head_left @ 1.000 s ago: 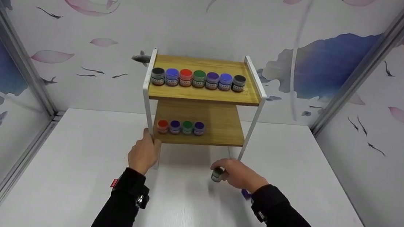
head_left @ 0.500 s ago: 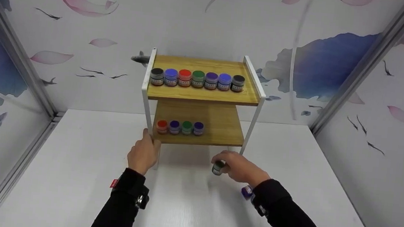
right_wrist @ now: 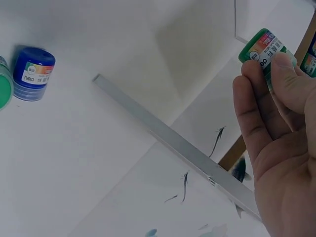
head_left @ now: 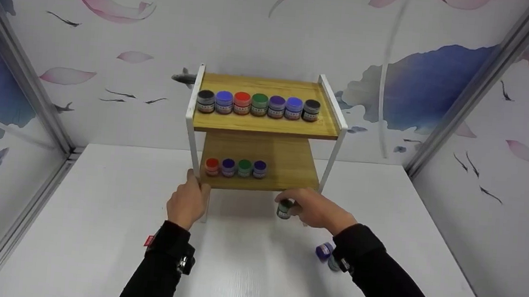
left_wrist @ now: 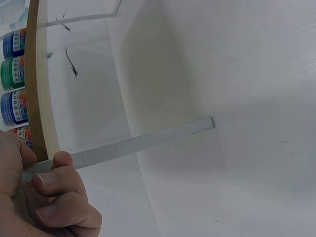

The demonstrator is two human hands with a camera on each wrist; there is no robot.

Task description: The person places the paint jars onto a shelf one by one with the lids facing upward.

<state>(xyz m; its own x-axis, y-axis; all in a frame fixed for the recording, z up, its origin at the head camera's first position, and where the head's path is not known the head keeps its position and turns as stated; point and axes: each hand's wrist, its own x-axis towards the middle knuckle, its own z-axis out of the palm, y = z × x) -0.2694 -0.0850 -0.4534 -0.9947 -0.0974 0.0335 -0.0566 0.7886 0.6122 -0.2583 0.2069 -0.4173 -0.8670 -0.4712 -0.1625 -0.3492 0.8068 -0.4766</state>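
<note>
Thumb and fingers of my right hand pinch a small green-lidded paint jar. In the head view this jar is just below the front edge of the lower board of a two-tier shelf, right of its middle. My left hand grips the shelf's front left white leg, its fingers curled round it near the lower board. Along that board's left part stand a red jar, a blue jar, a green jar and another blue jar.
Several paint jars line the upper board. On the white table, near my right sleeve, are a blue jar and a green-lidded jar, the latter partly cut off. Patterned walls enclose the table at the back and sides.
My right hand has risen toward the lower board with the green jar. Two jars on the table now show more from behind the right sleeve. The left hand keeps its place on the leg.
</note>
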